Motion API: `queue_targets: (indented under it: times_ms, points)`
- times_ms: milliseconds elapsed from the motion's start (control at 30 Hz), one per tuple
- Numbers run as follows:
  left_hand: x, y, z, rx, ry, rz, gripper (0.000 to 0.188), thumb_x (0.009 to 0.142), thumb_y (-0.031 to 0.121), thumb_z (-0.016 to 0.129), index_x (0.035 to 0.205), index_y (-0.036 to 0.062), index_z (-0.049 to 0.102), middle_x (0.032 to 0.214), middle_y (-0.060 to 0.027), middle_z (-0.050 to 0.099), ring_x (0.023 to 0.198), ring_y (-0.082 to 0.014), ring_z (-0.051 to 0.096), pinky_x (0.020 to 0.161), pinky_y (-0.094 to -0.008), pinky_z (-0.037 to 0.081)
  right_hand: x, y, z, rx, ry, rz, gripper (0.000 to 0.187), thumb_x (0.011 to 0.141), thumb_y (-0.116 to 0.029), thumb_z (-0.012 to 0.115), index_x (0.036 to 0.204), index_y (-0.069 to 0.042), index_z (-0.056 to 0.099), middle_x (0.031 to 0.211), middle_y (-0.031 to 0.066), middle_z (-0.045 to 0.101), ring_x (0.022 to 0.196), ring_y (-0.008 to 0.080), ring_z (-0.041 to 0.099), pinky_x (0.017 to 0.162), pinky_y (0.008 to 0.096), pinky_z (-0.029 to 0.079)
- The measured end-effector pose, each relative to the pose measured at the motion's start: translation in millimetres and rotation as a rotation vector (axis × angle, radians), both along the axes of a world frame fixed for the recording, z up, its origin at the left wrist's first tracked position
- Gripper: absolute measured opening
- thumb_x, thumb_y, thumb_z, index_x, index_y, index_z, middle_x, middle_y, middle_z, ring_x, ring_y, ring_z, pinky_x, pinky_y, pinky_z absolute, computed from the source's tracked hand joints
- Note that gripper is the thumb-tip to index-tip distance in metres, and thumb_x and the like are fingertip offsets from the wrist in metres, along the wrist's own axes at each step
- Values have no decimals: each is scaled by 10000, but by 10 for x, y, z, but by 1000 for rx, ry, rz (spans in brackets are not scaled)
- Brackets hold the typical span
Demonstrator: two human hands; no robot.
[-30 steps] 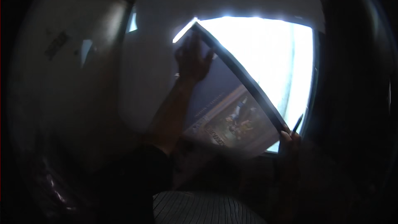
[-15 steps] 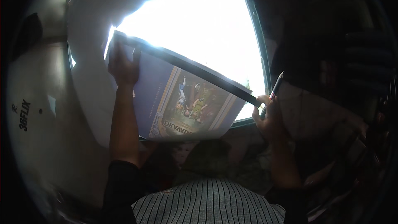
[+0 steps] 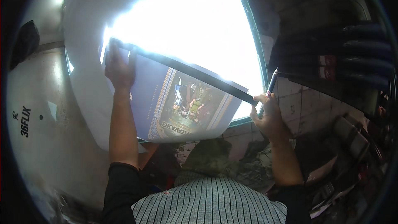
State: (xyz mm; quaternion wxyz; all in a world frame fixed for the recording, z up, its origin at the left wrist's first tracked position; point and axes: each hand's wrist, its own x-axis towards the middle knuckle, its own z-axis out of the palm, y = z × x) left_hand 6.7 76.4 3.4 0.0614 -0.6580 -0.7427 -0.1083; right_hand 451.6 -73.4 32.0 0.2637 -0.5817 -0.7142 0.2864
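Observation:
A large printed sheet (image 3: 143,99), violet-blue with an illustrated panel seen upside down, lies across a brightly glowing surface (image 3: 203,20). Along its upper edge runs a long dark straightedge (image 3: 186,67), slanting down to the right. At its upper left end my left hand (image 3: 120,70) holds it, thumb apart from the fingers; the fingertips are partly lost in glare. My right hand (image 3: 267,114) pinches the straightedge's lower right end between thumb and forefinger. Held in that same hand is a slim pen (image 3: 272,82), its tip pointing up and away from the sheet.
The glowing surface has a greenish glass-like edge (image 3: 252,16) on the right. A pale panel (image 3: 45,87) with dark lettering stands at the left, a dark lump (image 3: 27,43) beside it. Stacked cartons (image 3: 352,137) and clutter lie at the right, near a dark ribbed object (image 3: 365,54).
Both hands and the straightedge have shifted slightly left in view, and the pen stands a little more upright. The surroundings look brighter. Both grips stay the same.

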Motion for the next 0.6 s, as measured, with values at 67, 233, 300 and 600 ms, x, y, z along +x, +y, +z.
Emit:
queue_targets:
  times_ms: [67, 233, 300, 600]
  points:
    - [2, -2, 2, -23, 6, 19, 831, 967, 673, 449, 1544, 81, 360, 1599, -144, 363, 1479, -351, 318, 1186, -536, 268, 20, -28, -16, -3, -7, -3, 457, 767, 0, 761, 1177, -58, 568, 1039, 136, 636, 908, 334, 585, 813, 427, 530]
    - [2, -11, -50, -50, 47, 55, 843, 962, 689, 436, 1549, 89, 355, 1604, -137, 356, 1476, -352, 321, 1184, -541, 268, 8, -30, -52, -3, 23, -25, 471, 758, 7, 765, 1180, -59, 564, 1052, 141, 641, 917, 341, 589, 819, 433, 529]
    - [-13, -4, -47, -49, 23, 44, 851, 961, 698, 428, 1553, 92, 348, 1608, -135, 349, 1482, -347, 310, 1188, -543, 256, -5, -18, -17, -29, 22, -24, 479, 759, 11, 764, 1186, -57, 557, 1065, 142, 643, 926, 344, 591, 829, 436, 531]
    - [-10, -2, -72, -58, 52, 50, 843, 967, 694, 420, 1552, 91, 347, 1605, -144, 346, 1487, -346, 297, 1199, -535, 246, 22, -18, -19, -35, -8, -10, 458, 768, -1, 767, 1178, -53, 569, 1060, 142, 644, 935, 335, 600, 827, 419, 539]
